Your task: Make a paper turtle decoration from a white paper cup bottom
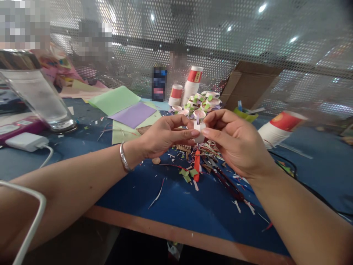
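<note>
Between my two hands, above the middle of the table, is a small white paper piece [199,131] with a bit of purple at its top. My left hand [173,133] pinches its left side between thumb and fingers. On its other side, my right hand [230,138] grips the edge with thumb and forefinger. Beyond them sit several small cup pieces [205,103] trimmed with green and purple paper. Below lies an orange-handled tool [196,165] among paper scraps [187,173]; its upper end is hidden behind the hands.
Stacked paper cups [193,82] stand at the back, and another cup stack [281,129] leans at the right. Green paper [116,99] and purple paper [134,114] lie at the left. A glass bottle [41,95] and white charger [27,141] are farther left. Black cables [292,169] cross the right.
</note>
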Action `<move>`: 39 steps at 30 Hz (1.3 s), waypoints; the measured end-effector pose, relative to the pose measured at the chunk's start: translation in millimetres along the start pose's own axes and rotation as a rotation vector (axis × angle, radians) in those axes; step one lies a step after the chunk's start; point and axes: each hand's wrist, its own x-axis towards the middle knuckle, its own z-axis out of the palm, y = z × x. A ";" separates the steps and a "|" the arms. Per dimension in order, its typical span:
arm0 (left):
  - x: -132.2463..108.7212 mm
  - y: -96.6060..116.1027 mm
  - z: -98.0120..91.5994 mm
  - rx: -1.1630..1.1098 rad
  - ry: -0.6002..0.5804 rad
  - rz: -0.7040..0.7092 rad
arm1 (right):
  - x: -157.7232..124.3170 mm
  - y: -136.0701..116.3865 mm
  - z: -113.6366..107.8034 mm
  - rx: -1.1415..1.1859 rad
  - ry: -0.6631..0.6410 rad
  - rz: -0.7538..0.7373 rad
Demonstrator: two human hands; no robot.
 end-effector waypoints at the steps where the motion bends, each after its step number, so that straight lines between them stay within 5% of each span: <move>1: -0.2 0.1 0.4 0.000 0.001 -0.002 | 0.1 -0.1 -0.2 -0.006 0.000 -0.001; 24: -0.1 2.9 -4.4 0.329 -0.035 0.153 | -1.6 -1.3 0.0 -0.247 -0.059 -0.092; 33: 0.1 3.1 -3.3 0.172 -0.143 0.138 | -5.6 -11.3 3.5 -0.375 -0.058 -0.131; 39: -0.3 7.6 -1.6 0.086 -0.128 0.056 | -5.3 -21.2 -4.5 -0.516 0.107 -0.260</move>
